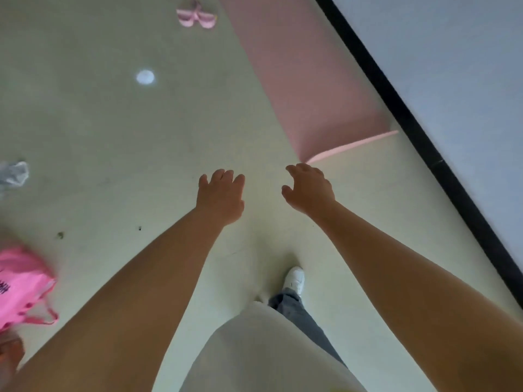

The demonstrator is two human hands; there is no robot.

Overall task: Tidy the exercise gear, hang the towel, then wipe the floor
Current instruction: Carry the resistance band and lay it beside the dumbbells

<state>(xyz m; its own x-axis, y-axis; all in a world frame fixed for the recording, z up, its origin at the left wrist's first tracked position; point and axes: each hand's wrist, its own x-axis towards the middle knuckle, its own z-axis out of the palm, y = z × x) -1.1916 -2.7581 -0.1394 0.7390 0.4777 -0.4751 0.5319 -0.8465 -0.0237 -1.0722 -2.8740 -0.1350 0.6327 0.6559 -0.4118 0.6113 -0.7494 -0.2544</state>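
Both hands reach forward and down over the floor (113, 137), and neither holds anything. The left hand (220, 198) has its fingers loosely spread and slightly bent, palm down. The right hand (308, 188) is also empty, its fingers relaxed and curving downward, thumb apart from the rest.

Just beyond the right hand's fingertips lies the near corner of a pink exercise mat (305, 80). It is unrolled flat along the black baseboard (396, 108) at the foot of the wall, and its near edge (353, 147) shows as a lighter pink strip. The right hand is near that corner but not touching it; the left hand is a little farther off, to the side.

Farther out, a small pink piece of exercise gear (196, 18) lies on the floor at the top of the view, well apart from both hands. A crumpled pale cloth (14, 174), perhaps the towel, sits at the left edge, and a pink bag (19, 287) lies lower left. A white shoe (295, 278) stands below the hands.

Judging from this, the task has barely begun: the mat is still spread out, the small gear lies loose, nothing is hung, and dark specks mark the unwiped floor. The mat's near edge looks like the first thing to take up.
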